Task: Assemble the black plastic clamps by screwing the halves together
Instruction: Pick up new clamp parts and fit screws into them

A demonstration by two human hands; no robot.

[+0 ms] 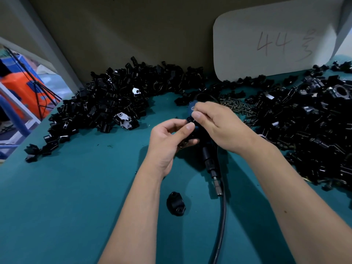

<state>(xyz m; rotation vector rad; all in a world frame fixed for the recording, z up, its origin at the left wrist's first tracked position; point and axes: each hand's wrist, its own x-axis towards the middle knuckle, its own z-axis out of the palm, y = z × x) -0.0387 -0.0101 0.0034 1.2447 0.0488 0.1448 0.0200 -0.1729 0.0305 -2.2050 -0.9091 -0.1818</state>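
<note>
Both hands meet above the middle of a teal tabletop [66, 197], working on one small black clamp piece [192, 133] held between them. Left hand [167, 141] is palm-up with its fingers curled around the piece from below, thumb resting on top. Right hand [219, 124] reaches in from the right, with thumb and forefinger pinched together at the top of the piece; whatever they pinch is too small to make out. The piece itself is mostly hidden by the fingers.

Directly beneath the hands lies a black powered screwdriver [210, 162], its metal bit pointing toward the viewer, with a black cable [222, 216] running off the near edge. Near the bit, between the forearms, a single loose clamp half [176, 205] rests flat on the tabletop, showing a screw hole at each end.

A large heap of black clamp parts [102, 103] spreads along the far left of the tabletop, a few pieces catching bright reflections. A second, bigger heap [314, 121] covers the right side. Between the heaps, just beyond the right hand, sits a small pile of dark screws [236, 105].

A pale card [266, 40] leans against the back wall, handwritten with "44" and a further mark. At far left, beyond the tabletop, blue and orange shapes [21, 82] appear blurred.
</note>
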